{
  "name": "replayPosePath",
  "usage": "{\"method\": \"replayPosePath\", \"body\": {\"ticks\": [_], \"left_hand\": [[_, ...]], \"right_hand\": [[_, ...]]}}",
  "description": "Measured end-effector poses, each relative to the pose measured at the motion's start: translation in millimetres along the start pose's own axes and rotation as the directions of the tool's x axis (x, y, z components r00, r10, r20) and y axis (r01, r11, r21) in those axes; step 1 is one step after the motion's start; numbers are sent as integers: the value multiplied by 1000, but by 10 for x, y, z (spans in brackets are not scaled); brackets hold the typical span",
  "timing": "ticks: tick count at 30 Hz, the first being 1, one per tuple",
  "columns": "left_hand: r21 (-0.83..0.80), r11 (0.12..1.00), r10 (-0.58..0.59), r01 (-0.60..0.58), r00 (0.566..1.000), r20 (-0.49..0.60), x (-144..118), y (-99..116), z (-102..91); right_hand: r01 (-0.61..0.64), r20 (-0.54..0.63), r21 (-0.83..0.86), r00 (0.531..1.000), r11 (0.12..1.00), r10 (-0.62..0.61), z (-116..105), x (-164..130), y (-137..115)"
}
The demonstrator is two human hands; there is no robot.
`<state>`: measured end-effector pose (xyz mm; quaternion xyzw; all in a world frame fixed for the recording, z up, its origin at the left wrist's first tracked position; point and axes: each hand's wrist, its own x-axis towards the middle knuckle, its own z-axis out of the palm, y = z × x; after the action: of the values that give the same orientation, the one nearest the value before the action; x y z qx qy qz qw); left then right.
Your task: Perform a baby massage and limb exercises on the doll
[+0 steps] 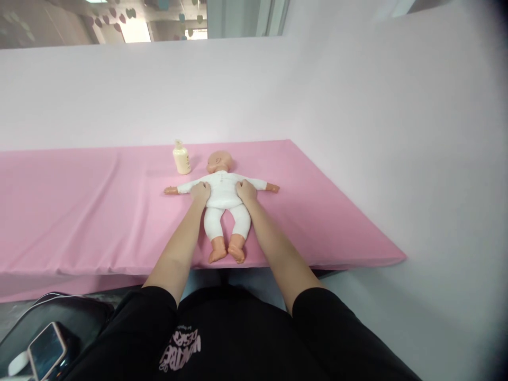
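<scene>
Doll (224,190): baby doll in white suit, lying flat on its back on the pink mat (79,211), head away from the person, arms spread out to both sides, bare feet toward the near edge of the mat; it lies between the two forearms, w/ both hands on its trunk. Left hand (200,191): resting on the doll's side at chest level, just under its outstretched arm; fingers look curled against the cloth, palm down; whether it pinches the fabric or only presses, cannot tell. Right hand (246,190): same pose on the opposite side of the trunk, fingers bent onto the white suit, touching it; grip vs. plain press, cannot tell. Bottle (181,157): small cream-coloured bottle w/ pump top, upright on the mat, beyond the left hand and just beside the doll's head, apart from both hands. Mat: pink, covers a long table running out to the left of the hands; front edge just below the doll's feet. Wall (357,106): plain pale surface behind and to the right of the hands. Phone (46,350): lies screen-up on a dark bag (79,317), low and well to the left of the left arm, near the person's black sleeve.
</scene>
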<state>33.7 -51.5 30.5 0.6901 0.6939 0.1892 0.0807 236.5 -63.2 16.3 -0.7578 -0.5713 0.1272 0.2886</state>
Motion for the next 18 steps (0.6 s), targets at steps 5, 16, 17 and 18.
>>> {"method": "replayPosePath", "body": {"ticks": [5,16,17,18], "left_hand": [[-2,998,-69,69,994,-85,-37,-197,87],[-262,965,-10,1,999,-32,-130,-242,4],[-298,955,5,-13,1000,-29,-152,-221,-23],[-341,940,19,-28,999,-29,-174,-193,-53]], "right_hand": [[-34,-64,4,997,999,34,47,20,166],[119,-6,306,992,945,-124,0,-22,180],[136,10,347,989,928,-149,9,-37,162],[148,28,401,984,904,-174,23,-49,139]]}}
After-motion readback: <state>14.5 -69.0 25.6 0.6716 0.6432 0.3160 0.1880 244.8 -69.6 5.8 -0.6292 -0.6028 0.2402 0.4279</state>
